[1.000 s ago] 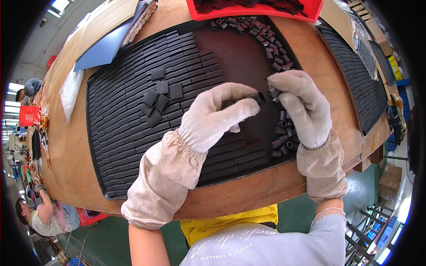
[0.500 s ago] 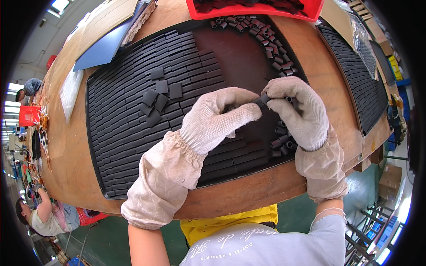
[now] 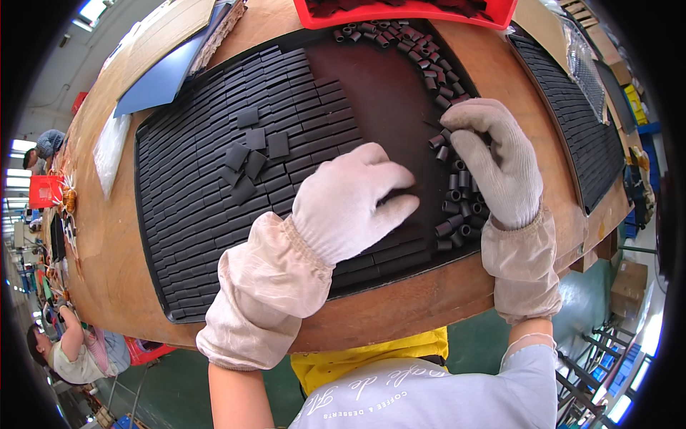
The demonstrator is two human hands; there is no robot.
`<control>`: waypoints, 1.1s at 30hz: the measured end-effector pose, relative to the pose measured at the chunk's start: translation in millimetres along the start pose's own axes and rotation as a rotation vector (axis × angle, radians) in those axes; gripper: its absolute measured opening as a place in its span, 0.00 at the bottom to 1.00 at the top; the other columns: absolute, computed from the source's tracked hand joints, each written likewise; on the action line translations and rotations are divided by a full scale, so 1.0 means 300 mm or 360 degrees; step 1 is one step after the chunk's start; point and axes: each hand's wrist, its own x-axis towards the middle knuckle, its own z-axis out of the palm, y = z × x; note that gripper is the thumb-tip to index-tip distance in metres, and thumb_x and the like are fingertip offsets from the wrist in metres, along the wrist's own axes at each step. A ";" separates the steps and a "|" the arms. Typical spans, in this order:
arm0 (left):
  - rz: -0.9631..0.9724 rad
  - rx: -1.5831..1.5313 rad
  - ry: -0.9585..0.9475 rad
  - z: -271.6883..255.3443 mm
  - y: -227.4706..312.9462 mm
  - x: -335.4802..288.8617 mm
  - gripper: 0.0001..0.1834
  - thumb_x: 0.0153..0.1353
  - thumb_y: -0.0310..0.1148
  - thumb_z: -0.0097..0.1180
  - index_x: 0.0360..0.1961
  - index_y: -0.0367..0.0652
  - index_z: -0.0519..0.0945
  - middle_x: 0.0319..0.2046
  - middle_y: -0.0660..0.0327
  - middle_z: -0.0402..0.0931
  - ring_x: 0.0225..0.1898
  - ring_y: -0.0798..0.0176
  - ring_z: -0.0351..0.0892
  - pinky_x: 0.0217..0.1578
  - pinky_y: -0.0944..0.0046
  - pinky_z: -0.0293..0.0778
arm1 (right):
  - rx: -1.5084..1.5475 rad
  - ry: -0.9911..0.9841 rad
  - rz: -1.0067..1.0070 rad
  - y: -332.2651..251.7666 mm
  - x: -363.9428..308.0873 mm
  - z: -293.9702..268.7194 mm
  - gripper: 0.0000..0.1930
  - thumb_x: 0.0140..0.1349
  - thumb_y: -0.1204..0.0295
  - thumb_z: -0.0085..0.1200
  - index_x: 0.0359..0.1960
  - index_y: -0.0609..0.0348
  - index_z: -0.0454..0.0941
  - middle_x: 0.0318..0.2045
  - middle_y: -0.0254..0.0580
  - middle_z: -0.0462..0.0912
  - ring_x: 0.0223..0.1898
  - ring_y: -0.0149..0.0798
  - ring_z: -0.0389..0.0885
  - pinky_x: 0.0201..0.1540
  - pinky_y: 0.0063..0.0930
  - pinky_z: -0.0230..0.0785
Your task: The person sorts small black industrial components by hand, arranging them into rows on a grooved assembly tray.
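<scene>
A large black tray (image 3: 371,100) lies before me, with rows of flat black rectangular pieces (image 3: 214,200) over its left and middle. Several loose flat pieces (image 3: 255,164) lie on top of these rows. My left hand (image 3: 354,200), in a white knit glove, is curled palm down over the tray's middle, its fingertips hidden. My right hand (image 3: 496,157), gloved alike, is bent at the tray's right side, thumb and forefinger closed at a short black tube (image 3: 445,134). More short black tubes (image 3: 461,196) lie beneath and beside it along the tray's right edge.
A red bin (image 3: 407,16) with dark pieces stands beyond the tray. Another filled black tray (image 3: 572,129) lies at the right of the wooden table (image 3: 529,107). Cardboard and blue sheets (image 3: 161,75) and a clear plastic bag (image 3: 111,154) lie far left. A person (image 3: 78,347) sits at lower left.
My hands were together over a small black piece and have come apart. The left has turned palm down, moving slightly left; the right has moved to the tubes at the tray's right side.
</scene>
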 end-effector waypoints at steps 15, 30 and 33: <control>0.0035 0.0325 -0.0288 0.002 0.003 -0.005 0.06 0.54 0.38 0.66 0.30 0.49 0.87 0.36 0.59 0.76 0.35 0.53 0.81 0.35 0.57 0.78 | -0.1315 -0.0316 -0.0626 0.066 0.003 0.032 0.16 0.46 0.73 0.65 0.39 0.51 0.81 0.38 0.32 0.80 0.48 0.42 0.77 0.55 0.41 0.68; -0.0037 -0.0580 -0.0111 -0.001 0.014 -0.002 0.27 0.51 0.14 0.48 0.53 0.44 0.78 0.50 0.57 0.69 0.41 0.68 0.71 0.48 0.65 0.77 | -0.1334 -0.0292 -0.0727 0.112 -0.008 0.041 0.09 0.45 0.73 0.57 0.32 0.49 0.79 0.30 0.32 0.76 0.42 0.41 0.77 0.52 0.40 0.69; -0.0160 -0.0985 -0.0147 0.011 -0.017 0.007 0.27 0.58 0.17 0.47 0.61 0.38 0.71 0.57 0.55 0.66 0.50 0.65 0.70 0.57 0.59 0.74 | -0.1324 -0.0290 -0.0738 0.117 -0.005 0.044 0.09 0.44 0.73 0.57 0.31 0.49 0.79 0.30 0.34 0.76 0.40 0.41 0.78 0.52 0.41 0.69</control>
